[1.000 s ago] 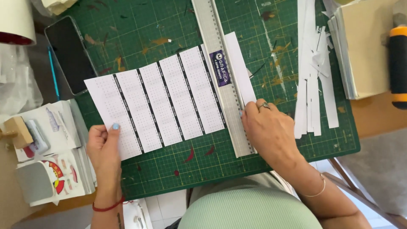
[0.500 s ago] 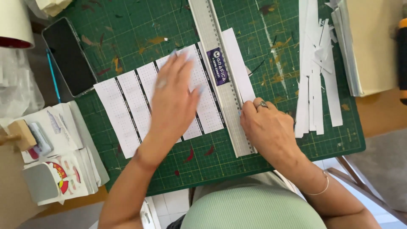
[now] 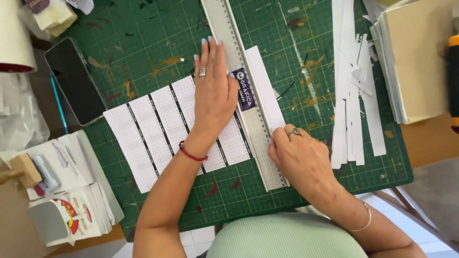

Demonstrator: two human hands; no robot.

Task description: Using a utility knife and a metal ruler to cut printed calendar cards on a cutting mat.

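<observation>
A white printed sheet (image 3: pixel 148 134) with dark vertical bars lies on the green cutting mat (image 3: pixel 158 28). A long metal ruler (image 3: pixel 224 28) lies slanted across the sheet's right side. My left hand (image 3: pixel 214 91) rests flat on the sheet, fingers stretched out along the ruler's left edge. My right hand (image 3: pixel 299 160) is at the ruler's lower right edge, fingers curled where a narrow white strip (image 3: pixel 264 91) lies beside the ruler. Whether it grips a tool is hidden.
A black phone (image 3: pixel 74 81) lies at the mat's left edge. Several cut white strips (image 3: pixel 354 95) lie on the right of the mat, next to a stack of cream paper (image 3: pixel 418 62). Sticker sheets (image 3: pixel 67 215) and a wooden stamp (image 3: pixel 24 169) sit at the lower left.
My left hand has moved from the sheet's lower left corner up across the sheet and now lies flat against the ruler. My right hand has stayed at the ruler's lower end.
</observation>
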